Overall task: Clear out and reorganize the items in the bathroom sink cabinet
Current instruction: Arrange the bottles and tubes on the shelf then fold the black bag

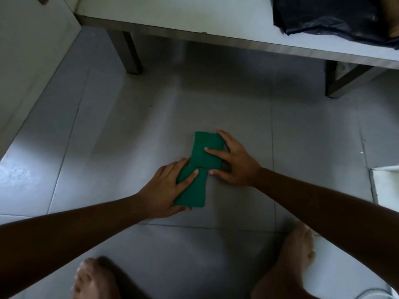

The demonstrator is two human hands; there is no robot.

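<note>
Several flat green scouring pads lie on the grey tiled floor in front of me. My right hand [234,161] rests with spread fingers on the farther green pads [204,151], which overlap one another. My left hand [167,187] holds the nearer green pad [195,190], fingers on top and thumb under its near edge. The two groups of pads touch end to end.
A low white shelf with metal legs [194,29] runs across the back, with a black plastic bag [336,16] on it at the right. A white wall panel [28,50] stands at the left. My bare feet [295,255] are at the bottom.
</note>
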